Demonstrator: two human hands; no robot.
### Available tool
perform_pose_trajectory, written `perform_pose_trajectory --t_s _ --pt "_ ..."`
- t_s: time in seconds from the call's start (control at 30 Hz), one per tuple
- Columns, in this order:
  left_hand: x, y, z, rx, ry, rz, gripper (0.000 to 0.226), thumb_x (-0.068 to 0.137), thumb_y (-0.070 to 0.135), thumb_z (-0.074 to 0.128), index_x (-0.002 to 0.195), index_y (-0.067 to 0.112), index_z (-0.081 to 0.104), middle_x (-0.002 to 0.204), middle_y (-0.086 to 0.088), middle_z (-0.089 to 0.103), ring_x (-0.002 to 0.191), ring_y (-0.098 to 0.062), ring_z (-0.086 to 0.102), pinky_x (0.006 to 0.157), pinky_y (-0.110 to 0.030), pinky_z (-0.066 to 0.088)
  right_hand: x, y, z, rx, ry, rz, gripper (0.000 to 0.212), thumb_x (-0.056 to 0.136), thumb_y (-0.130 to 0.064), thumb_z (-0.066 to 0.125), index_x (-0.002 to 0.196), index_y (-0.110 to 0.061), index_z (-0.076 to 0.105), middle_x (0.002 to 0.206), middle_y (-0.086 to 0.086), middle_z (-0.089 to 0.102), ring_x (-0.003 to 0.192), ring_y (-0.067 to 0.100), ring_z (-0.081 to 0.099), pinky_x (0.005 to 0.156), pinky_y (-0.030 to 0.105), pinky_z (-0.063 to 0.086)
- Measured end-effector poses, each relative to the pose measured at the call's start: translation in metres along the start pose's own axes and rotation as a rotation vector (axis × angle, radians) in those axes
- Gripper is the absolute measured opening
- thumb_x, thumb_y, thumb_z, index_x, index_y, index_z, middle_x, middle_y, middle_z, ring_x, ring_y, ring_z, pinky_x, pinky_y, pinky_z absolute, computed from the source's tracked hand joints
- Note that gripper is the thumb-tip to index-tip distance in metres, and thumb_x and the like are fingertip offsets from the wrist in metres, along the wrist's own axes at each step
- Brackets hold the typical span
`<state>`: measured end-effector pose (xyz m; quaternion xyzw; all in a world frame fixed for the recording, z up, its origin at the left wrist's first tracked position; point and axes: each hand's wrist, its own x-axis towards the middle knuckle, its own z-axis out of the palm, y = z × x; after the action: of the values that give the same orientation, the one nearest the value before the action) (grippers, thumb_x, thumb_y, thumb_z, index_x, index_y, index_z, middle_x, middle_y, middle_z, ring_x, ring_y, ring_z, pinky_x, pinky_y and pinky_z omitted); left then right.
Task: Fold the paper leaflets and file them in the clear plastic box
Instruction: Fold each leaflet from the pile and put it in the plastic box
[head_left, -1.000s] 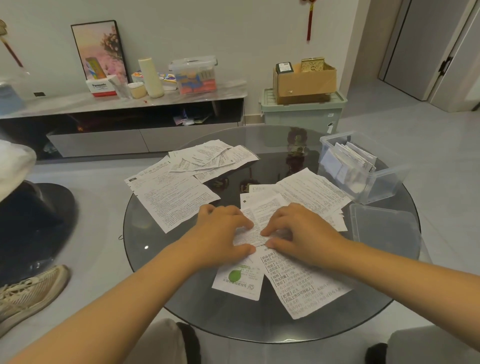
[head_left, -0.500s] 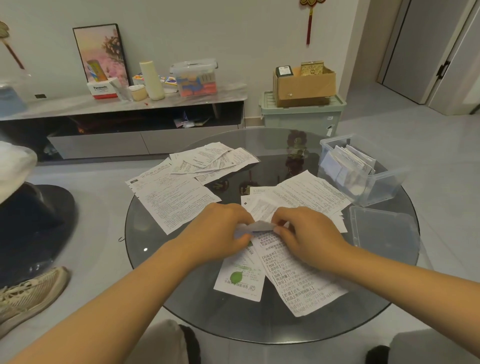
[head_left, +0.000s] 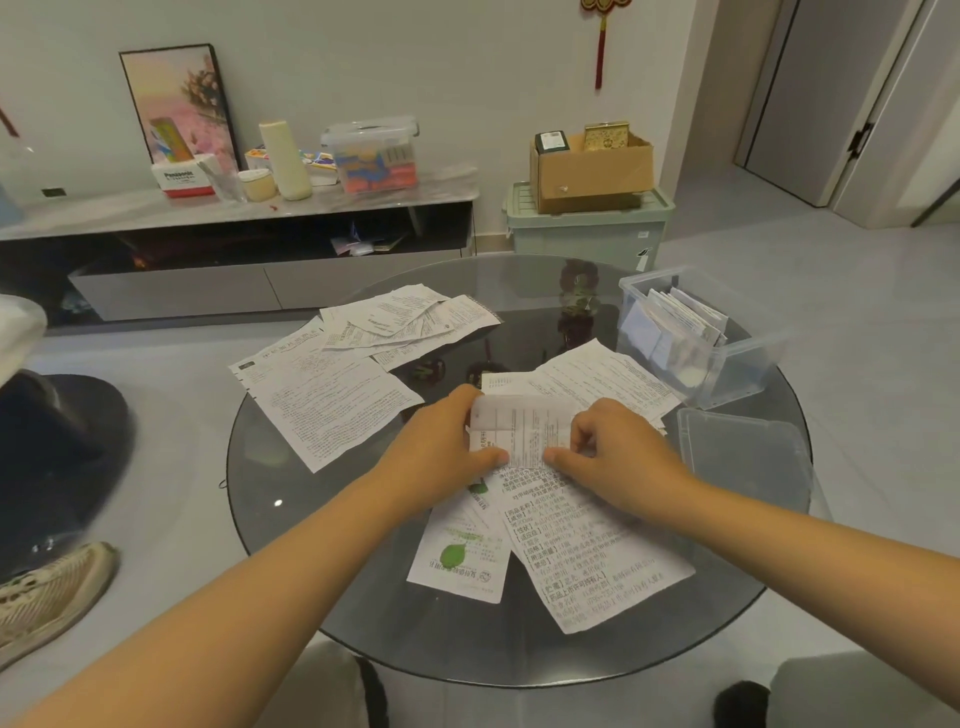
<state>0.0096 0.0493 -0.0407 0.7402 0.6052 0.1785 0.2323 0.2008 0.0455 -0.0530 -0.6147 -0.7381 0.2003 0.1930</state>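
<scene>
1. Evidently mid-fold: left hand and right hand each pinch the small white printed leaflet, lifted above the round dark glass table so its halves can meet.
2. Clear plastic box, lid off, waits near the right.

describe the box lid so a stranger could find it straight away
Start at the round glass table and go to its right edge. Just nearer than the clear box lies the lid, flat. Unlike the box, it holds no leaflets.
</scene>
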Motion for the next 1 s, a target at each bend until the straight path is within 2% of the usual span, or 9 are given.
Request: perform_pose_trajectory --t_s 0.13,0.27,0.37,0.43,0.53,0.67,0.77,0.9,1.0 --pt "0.007 0.001 0.007 -0.024 0.025 -0.045 0.069 0.079 0.025 0.075 0.136 0.023 0.035 0.112 0.000 0.051 0.087 -0.012 0.049 0.079 -0.026 0.045 0.002 0.002 0.003 -0.077 0.062 0.034 0.036 0.075 -0.050 0.071 0.089 -0.025 0.049 0.097 -0.009 0.046 0.093 0.012 0.044 0.074 0.026 0.039" --pt "0.009 0.001 0.006 0.054 0.071 -0.063 0.072 0.074 0.030 0.079 0.134 0.024 0.038 0.120 0.001 0.039 0.101 -0.017 0.047 0.090 -0.031 0.046 0.007 0.004 -0.004 -0.086 -0.005 -0.092 0.057 0.080 -0.042 0.068 0.129 -0.035 0.040 0.134 -0.008 0.035 0.124 0.016 0.029 0.100 0.033 0.025" --pt "0.006 0.006 0.003 0.181 0.040 0.068 0.037 0.080 0.027 0.074 0.112 0.023 0.057 0.107 0.006 0.042 0.093 -0.013 0.047 0.086 -0.028 0.044 0.009 0.005 -0.007 -0.169 -0.088 -0.148 0.033 0.093 -0.034 0.053 0.125 -0.036 0.051 0.136 -0.012 0.043 0.127 0.015 0.026 0.104 0.035 0.019" --pt "0.002 0.010 0.004 0.251 0.016 0.133 0.013 0.089 0.024 0.062 0.101 0.022 0.063 0.099 0.006 0.049 0.092 -0.015 0.053 0.084 -0.029 0.044 0.010 0.006 -0.008 -0.148 -0.086 -0.154 0.029 0.094 -0.028 0.050 0.121 -0.035 0.055 0.132 -0.010 0.048 0.126 0.016 0.028 0.104 0.035 0.019" --pt "-0.004 0.015 0.009 0.342 0.023 0.181 0.019 0.094 0.032 0.049 0.103 0.021 0.062 0.101 0.003 0.055 0.096 -0.017 0.053 0.085 -0.031 0.043 0.010 0.006 -0.011 -0.136 -0.076 -0.170 0.026 0.092 -0.026 0.053 0.116 -0.035 0.059 0.121 -0.007 0.052 0.120 0.016 0.032 0.100 0.031 0.020" --pt "-0.005 0.015 0.010 0.447 -0.057 0.176 0.056 0.080 0.068 0.050 0.119 0.028 0.054 0.114 0.007 0.051 0.108 -0.014 0.046 0.095 -0.032 0.037 0.006 0.010 -0.014 -0.149 -0.159 -0.239 0.028 0.087 -0.031 0.060 0.114 -0.037 0.060 0.111 -0.009 0.054 0.106 0.010 0.033 0.089 0.025 0.021" --pt "-0.010 0.015 0.011 0.476 -0.107 0.181 0.071 0.074 0.073 0.053 0.129 0.030 0.045 0.124 0.006 0.044 0.115 -0.014 0.040 0.100 -0.032 0.032 0.005 0.013 -0.015 -0.169 -0.192 -0.284 0.031 0.086 -0.034 0.063 0.117 -0.037 0.060 0.105 -0.011 0.053 0.103 0.008 0.032 0.089 0.026 0.024" --pt "-0.011 0.016 0.009 0.491 -0.075 0.228 0.059 0.083 0.063 0.051 0.129 0.026 0.047 0.121 0.005 0.048 0.111 -0.015 0.042 0.097 -0.030 0.032 0.008 0.015 -0.013 -0.232 -0.143 -0.381 0.025 0.089 -0.040 0.057 0.113 -0.034 0.064 0.101 -0.013 0.050 0.099 0.005 0.029 0.086 0.023 0.021" --pt "-0.008 0.016 0.005 0.387 -0.079 0.181 0.040 0.089 0.052 0.048 0.113 0.023 0.062 0.110 0.003 0.057 0.101 -0.015 0.051 0.089 -0.031 0.042 0.011 0.013 -0.012 -0.180 -0.083 -0.407 0.020 0.092 -0.037 0.053 0.103 -0.028 0.068 0.101 -0.012 0.050 0.100 0.006 0.032 0.093 0.026 0.027"
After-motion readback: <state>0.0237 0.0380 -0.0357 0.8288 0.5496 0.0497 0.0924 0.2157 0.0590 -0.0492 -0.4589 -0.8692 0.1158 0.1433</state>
